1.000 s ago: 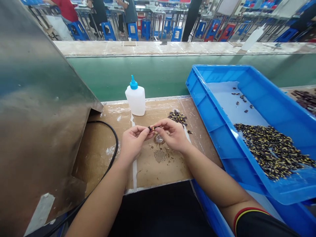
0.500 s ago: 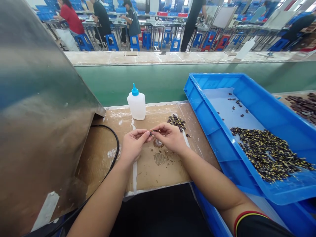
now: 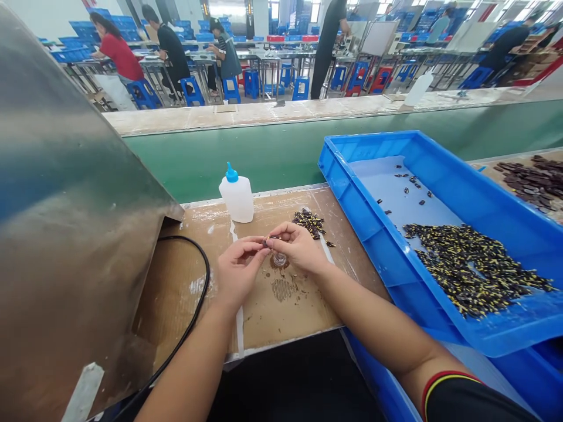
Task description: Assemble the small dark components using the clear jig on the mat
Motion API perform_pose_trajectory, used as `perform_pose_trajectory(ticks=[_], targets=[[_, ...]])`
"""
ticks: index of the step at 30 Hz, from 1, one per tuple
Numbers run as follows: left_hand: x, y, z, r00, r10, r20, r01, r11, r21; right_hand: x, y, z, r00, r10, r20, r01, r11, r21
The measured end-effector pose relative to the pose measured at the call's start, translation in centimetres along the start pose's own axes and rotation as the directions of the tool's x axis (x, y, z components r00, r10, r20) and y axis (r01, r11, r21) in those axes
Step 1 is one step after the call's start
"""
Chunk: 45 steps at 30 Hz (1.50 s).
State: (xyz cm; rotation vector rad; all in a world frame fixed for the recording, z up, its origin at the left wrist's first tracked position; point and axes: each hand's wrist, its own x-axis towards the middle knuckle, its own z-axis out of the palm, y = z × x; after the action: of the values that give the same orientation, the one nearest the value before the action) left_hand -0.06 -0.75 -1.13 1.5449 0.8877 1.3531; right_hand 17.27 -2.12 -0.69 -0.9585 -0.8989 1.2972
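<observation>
My left hand [image 3: 237, 266] and my right hand [image 3: 299, 249] meet over the cardboard-covered bench [image 3: 281, 299], fingertips pinched together on a small dark part [image 3: 269, 239] with a yellowish end. Just below the fingertips lies a small clear round cap [image 3: 279, 259] beside dried glue marks. A little heap of the same dark parts [image 3: 308, 221] lies just beyond my right hand. A white glue bottle [image 3: 237, 196] with a blue nozzle stands upright behind my left hand.
A blue crate [image 3: 360, 193] on the right holds a large pile of black-and-yellow parts [image 3: 470, 266]. A metal hood [image 3: 65, 223] fills the left, with a black cable [image 3: 193, 305] curving from under it. Behind runs a green conveyor [image 3: 281, 152]. People sit at far tables.
The view has tilted up a little, so more of the room behind shows. Both hands stay pinched on the small part over the same spot.
</observation>
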Motion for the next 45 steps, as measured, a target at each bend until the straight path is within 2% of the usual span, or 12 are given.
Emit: perform_pose_trajectory(ticks=[6, 11, 16, 19, 21, 23, 25, 30, 36, 39, 45], targets=[[-0.2, -0.1, -0.5, 0.985, 0.17, 0.034, -0.173, 0.975, 0.142, -0.2, -0.4, 0.0, 0.999, -0.001, 0.039, 0.003, 0.999, -0.033], [-0.2, 0.2, -0.7, 0.966, 0.256, 0.037, -0.257, 0.931, 0.259, -0.6, -1.2, 0.3, 0.993, -0.107, 0.044, 0.114, 0.971, -0.212], [-0.2, 0.0, -0.6, 0.977, 0.211, -0.009, -0.203, 0.952, 0.229, -0.8, -0.9, 0.0, 0.99, -0.106, 0.098, 0.129, 0.957, -0.26], [0.0, 0.1, -0.6, 0.993, 0.081, -0.09, -0.073, 0.993, 0.093, -0.5, -1.4, -1.5, 0.988, -0.112, 0.109, 0.142, 0.937, -0.32], [0.4, 0.2, -0.6, 0.99, -0.008, -0.141, 0.011, 1.0, 0.018, -0.3, -2.2, -2.8, 0.975, -0.18, 0.127, 0.219, 0.855, -0.47], [0.7, 0.1, -0.7, 0.983, -0.063, -0.174, 0.058, 0.998, -0.034, -0.2, -3.1, -4.0, 0.946, -0.25, 0.206, 0.324, 0.722, -0.612], [0.9, 0.0, -0.9, 0.978, -0.09, -0.187, 0.077, 0.994, -0.072, -0.3, -3.9, -4.8, 0.92, -0.256, 0.298, 0.393, 0.623, -0.676], [1.0, -0.3, -1.1, 0.978, -0.116, -0.172, 0.104, 0.991, -0.079, -0.7, -4.5, -5.5, 0.89, -0.159, 0.428, 0.442, 0.534, -0.721], [1.1, 0.0, -0.9, 0.982, -0.096, -0.165, 0.085, 0.993, -0.076, -0.7, -5.0, -5.7, 0.808, -0.172, 0.563, 0.582, 0.378, -0.72], [1.1, 0.0, -1.0, 0.984, -0.083, -0.159, 0.071, 0.995, -0.076, -0.8, -5.0, -5.4, 0.796, -0.197, 0.573, 0.602, 0.356, -0.715], [1.1, 0.0, -1.1, 0.984, -0.069, -0.164, 0.056, 0.995, -0.084, -1.0, -4.5, -5.0, 0.792, -0.223, 0.568, 0.607, 0.386, -0.695]])
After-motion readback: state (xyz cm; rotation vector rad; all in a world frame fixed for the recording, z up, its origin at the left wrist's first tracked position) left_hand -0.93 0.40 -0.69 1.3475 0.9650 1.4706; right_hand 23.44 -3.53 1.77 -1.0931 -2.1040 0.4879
